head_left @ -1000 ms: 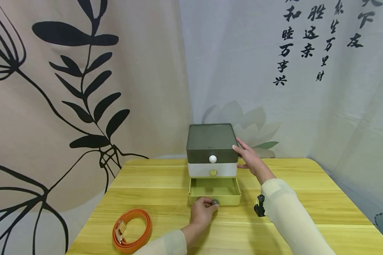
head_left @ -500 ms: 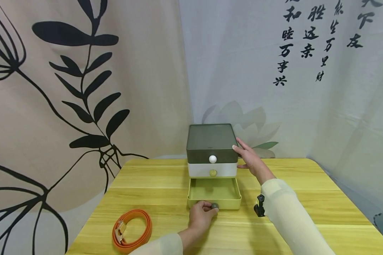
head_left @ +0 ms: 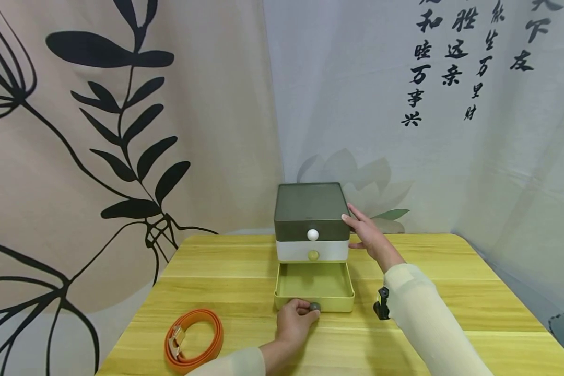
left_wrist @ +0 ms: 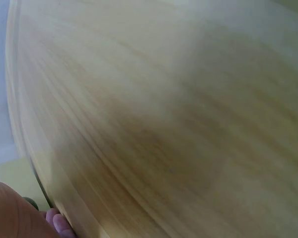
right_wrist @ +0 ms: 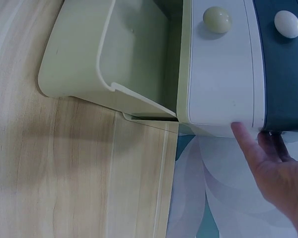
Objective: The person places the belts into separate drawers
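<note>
A small drawer box (head_left: 310,202) with a dark green top tier, a white middle tier and a yellow-green bottom drawer (head_left: 336,304) stands on the table. The bottom drawer is pulled well out, and its visible inside holds nothing. My left hand (head_left: 293,322) pinches that drawer's grey-green knob (head_left: 315,306) between thumb and fingers. Against the box's right side rests my right hand (head_left: 372,239), fingers extended; the right wrist view shows its fingertips touching near the white drawer (right_wrist: 221,74). Only a part of the left hand (left_wrist: 15,213) shows in the left wrist view.
A coiled orange belt (head_left: 218,334) with a metal buckle lies on the wooden table (head_left: 244,282) at the left. Behind the table hangs a printed cloth (head_left: 225,130). A small black device (head_left: 382,303) sits at the right wrist.
My left hand has drawn the bottom drawer a little farther out, toward me. The right hand and the belt have stayed in place.
</note>
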The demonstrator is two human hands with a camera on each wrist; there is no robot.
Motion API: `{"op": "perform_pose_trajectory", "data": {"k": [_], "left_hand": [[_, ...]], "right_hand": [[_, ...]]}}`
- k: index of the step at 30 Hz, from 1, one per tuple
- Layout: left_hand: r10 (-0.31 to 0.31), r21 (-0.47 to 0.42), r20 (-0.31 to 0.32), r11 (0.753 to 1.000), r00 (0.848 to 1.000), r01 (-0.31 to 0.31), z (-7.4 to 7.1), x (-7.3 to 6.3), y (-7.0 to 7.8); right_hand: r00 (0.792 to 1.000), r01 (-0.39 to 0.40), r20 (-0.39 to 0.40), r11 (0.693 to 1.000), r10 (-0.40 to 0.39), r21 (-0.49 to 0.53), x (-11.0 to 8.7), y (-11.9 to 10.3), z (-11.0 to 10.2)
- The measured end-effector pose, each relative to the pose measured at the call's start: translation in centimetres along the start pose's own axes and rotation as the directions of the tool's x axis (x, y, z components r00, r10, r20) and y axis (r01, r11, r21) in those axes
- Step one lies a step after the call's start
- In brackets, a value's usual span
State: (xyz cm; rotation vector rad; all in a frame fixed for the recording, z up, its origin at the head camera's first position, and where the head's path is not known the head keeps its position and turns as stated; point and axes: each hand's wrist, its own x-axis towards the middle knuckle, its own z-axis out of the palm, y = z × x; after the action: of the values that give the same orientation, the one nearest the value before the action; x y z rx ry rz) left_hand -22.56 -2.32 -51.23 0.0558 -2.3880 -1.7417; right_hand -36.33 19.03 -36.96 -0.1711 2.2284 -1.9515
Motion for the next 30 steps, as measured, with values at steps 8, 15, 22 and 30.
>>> {"op": "perform_pose_trajectory", "data": {"k": [8,15,22,30], "left_hand": [[-0.005,-0.016,0.013,1.000,1.000,0.005,-0.39,-0.30,0.26],[-0.012,-0.013,0.018,1.000,1.000,0.012,-0.43,-0.63,0.43],[0.004,-0.042,0.040,0.999,0.999,-0.002,-0.41,-0.83,0.50],[0.016,-0.063,0.081,0.998,0.997,-0.011,-1.04,-1.01,0.61]], "right_hand": [[1.000,0.003,0.004,1.000,-0.003,-0.003,0.00,0.00,0.02],[1.000,0.001,0.000,1.000,-0.001,-0.006,-0.05,-0.03,0.03],[1.000,0.004,0.001,1.000,-0.004,-0.006,-0.06,-0.03,0.03],[1.000,0.004,0.005,1.000,-0.004,-0.005,-0.02,-0.04,0.07]]}}
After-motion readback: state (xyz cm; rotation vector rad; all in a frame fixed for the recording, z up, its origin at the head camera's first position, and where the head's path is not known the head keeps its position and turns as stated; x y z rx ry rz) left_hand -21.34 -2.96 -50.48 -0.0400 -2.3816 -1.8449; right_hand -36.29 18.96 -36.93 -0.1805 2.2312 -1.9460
